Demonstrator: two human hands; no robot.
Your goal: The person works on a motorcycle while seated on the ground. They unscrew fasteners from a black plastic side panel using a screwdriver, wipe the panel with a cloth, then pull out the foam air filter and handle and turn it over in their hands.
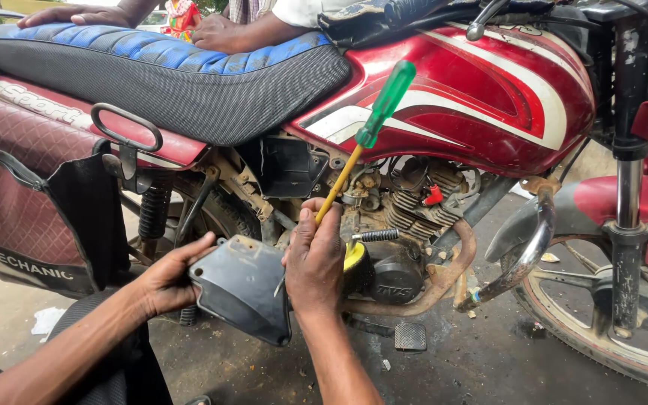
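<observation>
- A black plastic side cover is held low beside the red motorcycle, in front of the frame under the seat, tilted with its pointed end down.
- The left hand grips the cover's left edge, fingers curled over the upper rim and thumb at the side.
- The right hand sits at the cover's right edge, fingers closed around the yellow shaft of a screwdriver; whether it also pinches the cover cannot be told.
- The screwdriver slants up and right, its green handle in front of the red fuel tank.
- Just right of the right hand are the engine, a ribbed footpeg and a rusty exhaust pipe.
- Above runs the blue and black seat, where another person's two hands rest.
- At the left hangs a maroon quilted bag; at the right, the front wheel stands on wet concrete floor.
</observation>
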